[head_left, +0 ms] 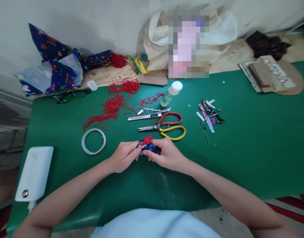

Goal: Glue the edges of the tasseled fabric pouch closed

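A small blue fabric piece [150, 146] with a red tuft sits near the middle of the green tabletop [253, 155], pinched between both hands: left hand [123, 156] and right hand [166, 154] each closed on an end. Just beyond lie scissors [164, 127], red thread [117, 104], a glue bottle [171, 93]; plywood and a pale wall [92, 23] stand behind.
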`<state>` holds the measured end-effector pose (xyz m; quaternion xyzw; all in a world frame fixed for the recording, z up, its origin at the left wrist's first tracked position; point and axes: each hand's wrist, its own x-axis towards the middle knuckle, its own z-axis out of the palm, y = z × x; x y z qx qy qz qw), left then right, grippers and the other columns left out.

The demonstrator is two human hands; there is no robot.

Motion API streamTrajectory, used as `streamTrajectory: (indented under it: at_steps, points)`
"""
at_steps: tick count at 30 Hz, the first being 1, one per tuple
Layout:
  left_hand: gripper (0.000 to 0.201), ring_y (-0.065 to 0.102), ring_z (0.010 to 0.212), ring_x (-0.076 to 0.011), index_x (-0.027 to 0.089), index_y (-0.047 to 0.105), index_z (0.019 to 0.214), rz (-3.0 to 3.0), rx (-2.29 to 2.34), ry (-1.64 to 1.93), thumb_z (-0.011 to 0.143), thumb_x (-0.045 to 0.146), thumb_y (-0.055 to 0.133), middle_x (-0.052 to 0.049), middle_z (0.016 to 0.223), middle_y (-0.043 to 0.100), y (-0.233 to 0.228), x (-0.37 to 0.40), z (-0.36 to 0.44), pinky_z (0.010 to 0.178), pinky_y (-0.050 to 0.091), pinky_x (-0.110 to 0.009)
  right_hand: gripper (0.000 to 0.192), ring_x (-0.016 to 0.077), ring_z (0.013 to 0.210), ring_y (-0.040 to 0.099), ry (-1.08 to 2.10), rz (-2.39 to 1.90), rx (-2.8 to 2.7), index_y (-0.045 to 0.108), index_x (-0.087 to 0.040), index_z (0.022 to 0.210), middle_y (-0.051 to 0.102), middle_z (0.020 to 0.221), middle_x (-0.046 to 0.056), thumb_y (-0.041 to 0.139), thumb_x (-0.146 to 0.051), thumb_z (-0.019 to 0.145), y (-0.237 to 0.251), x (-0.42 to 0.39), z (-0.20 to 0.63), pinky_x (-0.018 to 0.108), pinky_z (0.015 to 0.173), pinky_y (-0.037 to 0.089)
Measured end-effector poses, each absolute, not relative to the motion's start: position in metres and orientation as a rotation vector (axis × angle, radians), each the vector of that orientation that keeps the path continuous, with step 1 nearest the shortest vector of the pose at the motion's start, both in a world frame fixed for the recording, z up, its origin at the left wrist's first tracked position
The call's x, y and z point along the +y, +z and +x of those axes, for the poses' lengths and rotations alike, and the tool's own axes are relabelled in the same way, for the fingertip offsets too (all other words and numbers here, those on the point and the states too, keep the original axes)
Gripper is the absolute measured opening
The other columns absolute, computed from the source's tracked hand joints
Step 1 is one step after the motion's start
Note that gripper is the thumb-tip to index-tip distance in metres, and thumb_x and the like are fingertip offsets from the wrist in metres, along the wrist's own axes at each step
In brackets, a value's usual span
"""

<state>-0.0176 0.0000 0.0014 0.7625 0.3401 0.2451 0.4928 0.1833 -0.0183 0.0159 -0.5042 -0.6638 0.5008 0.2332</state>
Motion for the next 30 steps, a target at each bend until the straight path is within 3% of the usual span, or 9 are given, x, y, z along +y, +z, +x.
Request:
streamTrajectory:
  at_steps: [7, 12, 21, 24, 28, 30]
  points:
    - [0.035, 0.047, 0.046, -0.0052, 0.016, 0.052, 0.066, 1.877, 0.812, 0.602, 0.098, 0.023, 0.039, 0.005, 0.049, 0.052, 0.003, 0.000, -0.017, 0.051, 0.035, -0.016, 0.028, 0.0059, 0.046, 0.038, 1.278, -1.323, -1.831, 0.056, -0.015, 0.060, 0.053, 0.049, -0.003, 0.063, -0.033, 0.080, 0.011, -0.019, 0.179, 0.019, 0.047, 0.028]
    - [0.038, 0.046, 0.044, -0.0045, 0.016, 0.048, 0.061, 1.890, 0.833, 0.617, 0.098, 0.021, 0.039, 0.005, 0.047, 0.051, 0.004, 0.000, -0.016, 0.051, 0.035, -0.015, 0.025, 0.0054, 0.051, 0.035, 1.325, -1.226, -1.856, 0.066, -0.013, 0.076, 0.049, 0.056, -0.005, 0.067, -0.038, 0.078, 0.009, -0.015, 0.182, 0.018, 0.050, 0.030]
    - [0.037, 0.047, 0.048, -0.0057, 0.016, 0.050, 0.060, 1.916, 0.810, 0.626, 0.096, 0.024, 0.043, 0.004, 0.050, 0.052, 0.004, 0.000, -0.015, 0.052, 0.033, -0.017, 0.019, 0.0047, 0.051, 0.024, 1.170, -1.311, -1.861, 0.055, -0.015, 0.057, 0.035, 0.050, -0.008, 0.066, -0.027, 0.066, 0.003, -0.018, 0.178, 0.018, 0.050, 0.029]
    - [0.038, 0.047, 0.047, -0.0057, 0.016, 0.049, 0.059, 1.890, 0.846, 0.636, 0.095, 0.025, 0.045, 0.004, 0.049, 0.052, 0.005, 0.001, -0.015, 0.051, 0.033, -0.017, 0.020, 0.0045, 0.050, 0.030, 1.247, -1.306, -1.823, 0.060, -0.014, 0.060, 0.042, 0.049, -0.007, 0.068, -0.030, 0.068, 0.006, -0.015, 0.180, 0.017, 0.049, 0.031]
    - [0.041, 0.047, 0.042, -0.0049, 0.016, 0.049, 0.059, 1.809, 0.879, 0.642, 0.098, 0.028, 0.041, 0.004, 0.047, 0.052, 0.003, 0.001, -0.016, 0.049, 0.035, -0.017, 0.033, 0.0095, 0.054, 0.056, 1.716, -1.151, -1.661, 0.068, -0.013, 0.085, 0.065, 0.064, 0.001, 0.064, -0.045, 0.080, 0.013, -0.008, 0.187, 0.019, 0.053, 0.044]
    - [0.041, 0.047, 0.040, -0.0045, 0.016, 0.050, 0.061, 1.766, 0.876, 0.631, 0.098, 0.030, 0.041, 0.004, 0.047, 0.052, 0.002, 0.001, -0.017, 0.047, 0.035, -0.016, 0.039, 0.0130, 0.060, 0.064, 1.849, -1.100, -1.577, 0.067, -0.013, 0.091, 0.070, 0.070, 0.005, 0.056, -0.050, 0.086, 0.014, -0.006, 0.190, 0.021, 0.055, 0.050]
